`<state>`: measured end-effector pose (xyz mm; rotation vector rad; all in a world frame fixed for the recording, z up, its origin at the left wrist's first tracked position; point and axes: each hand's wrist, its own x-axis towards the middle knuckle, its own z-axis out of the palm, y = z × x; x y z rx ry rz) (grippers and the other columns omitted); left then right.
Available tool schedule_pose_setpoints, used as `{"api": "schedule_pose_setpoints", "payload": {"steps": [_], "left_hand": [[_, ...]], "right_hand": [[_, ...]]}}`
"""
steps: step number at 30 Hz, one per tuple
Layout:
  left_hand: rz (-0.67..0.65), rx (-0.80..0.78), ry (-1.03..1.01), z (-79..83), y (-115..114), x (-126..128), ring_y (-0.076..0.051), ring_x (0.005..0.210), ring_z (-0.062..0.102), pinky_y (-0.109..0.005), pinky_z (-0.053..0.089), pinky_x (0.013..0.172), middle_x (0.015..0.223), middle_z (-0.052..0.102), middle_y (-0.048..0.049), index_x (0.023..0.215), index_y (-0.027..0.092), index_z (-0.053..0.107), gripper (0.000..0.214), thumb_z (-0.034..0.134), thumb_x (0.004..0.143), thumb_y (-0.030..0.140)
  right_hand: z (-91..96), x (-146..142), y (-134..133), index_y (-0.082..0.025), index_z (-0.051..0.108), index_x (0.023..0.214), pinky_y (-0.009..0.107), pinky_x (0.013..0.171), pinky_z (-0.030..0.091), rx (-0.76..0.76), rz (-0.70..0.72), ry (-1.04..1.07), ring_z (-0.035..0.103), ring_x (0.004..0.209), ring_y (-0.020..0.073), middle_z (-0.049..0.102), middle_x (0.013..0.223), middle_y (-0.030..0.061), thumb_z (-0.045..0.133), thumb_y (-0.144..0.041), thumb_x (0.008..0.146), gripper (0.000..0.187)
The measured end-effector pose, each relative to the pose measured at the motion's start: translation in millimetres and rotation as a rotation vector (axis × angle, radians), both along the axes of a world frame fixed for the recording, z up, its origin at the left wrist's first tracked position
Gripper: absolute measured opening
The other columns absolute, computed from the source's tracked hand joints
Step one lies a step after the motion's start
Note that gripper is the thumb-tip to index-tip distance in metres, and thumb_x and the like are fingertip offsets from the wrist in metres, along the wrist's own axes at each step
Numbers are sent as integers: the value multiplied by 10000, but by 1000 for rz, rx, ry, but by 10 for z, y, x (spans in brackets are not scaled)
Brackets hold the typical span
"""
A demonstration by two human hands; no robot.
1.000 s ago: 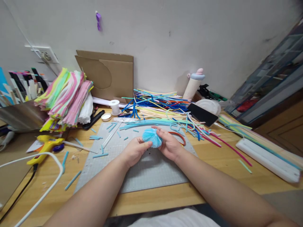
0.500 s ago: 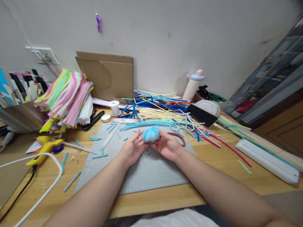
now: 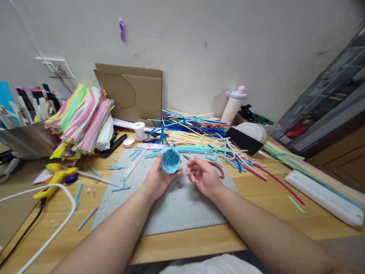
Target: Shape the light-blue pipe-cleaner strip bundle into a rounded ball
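Note:
My left hand is closed around a light blue fuzzy cup-shaped piece, its hollow side turned towards me. Just to the right, apart from the piece, my right hand has loosely curled fingers with gaps between them and nothing visible in them. Behind that hand lies a tool with red-orange handles, its dark pointed tip showing on the left; the hand covers its middle. Below both hands is a grey cutting mat. Short blue pipe-cleaner pieces are scattered on the mat's left part.
A yellow glue gun with a cable lies left, near bundled pastel pipe cleaners. Loose pipe cleaners spread along the back. A black phone, a bottle and a white power strip are on the right.
The blue piece has turned from its rounded outside to its hollow side and moved slightly left. My right hand has let go of it and moved apart to the right.

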<state>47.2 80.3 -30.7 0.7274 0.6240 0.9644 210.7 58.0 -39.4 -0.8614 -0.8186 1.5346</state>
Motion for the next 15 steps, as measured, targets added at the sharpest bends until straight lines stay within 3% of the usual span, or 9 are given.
{"api": "schedule_pose_setpoints", "payload": {"steps": [2, 5, 8, 12, 15], "left_hand": [[-39, -130, -33, 37, 26, -22, -172, 676, 653, -282, 525, 628, 934, 704, -133, 1020, 132, 646, 638, 337, 859, 666], [-113, -218, -10, 51, 19, -13, -153, 529, 617, -239, 470, 465, 827, 712, -150, 983, 117, 649, 711, 257, 854, 696], [-143, -108, 181, -8, -11, 30, -158, 433, 579, -232, 392, 367, 703, 700, -138, 918, 116, 664, 782, 211, 821, 745], [-6, 39, 385, -127, -34, 51, -136, 303, 472, -229, 304, 314, 408, 554, -52, 700, 127, 634, 785, 245, 764, 806], [76, 129, 454, -160, -67, 37, -119, 285, 444, -213, 277, 311, 374, 510, 11, 847, 146, 629, 673, 379, 765, 765]], "right_hand": [[-21, 5, 12, -180, 611, 764, 193, 378, 261, 60, -125, -53, 423, 409, 66, 592, 578, -20, 608, -438, 801, 261], [-38, -11, 7, -224, 621, 889, 180, 458, 362, 118, -215, -130, 494, 553, 69, 613, 770, -26, 661, -392, 773, 208], [-58, -63, -28, -243, 616, 1078, 225, 543, 442, 158, -122, -251, 557, 651, 113, 619, 885, 9, 599, -440, 816, 328], [-129, -106, -63, -239, 574, 1181, 259, 509, 404, 266, -42, -604, 523, 574, 140, 599, 751, 11, 449, -462, 897, 382], [-145, -81, -73, -237, 579, 1160, 278, 565, 394, 311, -101, -795, 526, 604, 159, 605, 744, 13, 514, -407, 874, 339]]}}
